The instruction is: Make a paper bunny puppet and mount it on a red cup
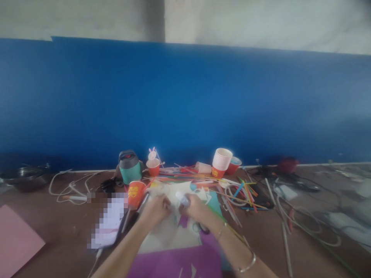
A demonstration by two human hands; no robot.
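My right hand (194, 208) is closed around a small whitish tube (182, 198), perhaps a glue stick, whose pale end points up and left. Just left of it, my left hand (158, 209) has its fingers curled in; whatever they pinch is too blurred to make out. Both hands are over a white sheet (171, 241), which lies on purple paper (179, 262). Below my right fingers shows a small purple paper piece (183, 221). A dark looped handle (203, 228), maybe of scissors, is partly hidden by my right wrist.
Behind the paper lie many coloured sticks (249, 193). Stacked paper cups (222, 160), an orange cup (136, 194) and a teal flask (129, 170) stand around. A phone (111, 220) lies left, pink paper (19, 241) farther left. Cables (307, 224) spread right. A blue wall panel (185, 104) rises behind.
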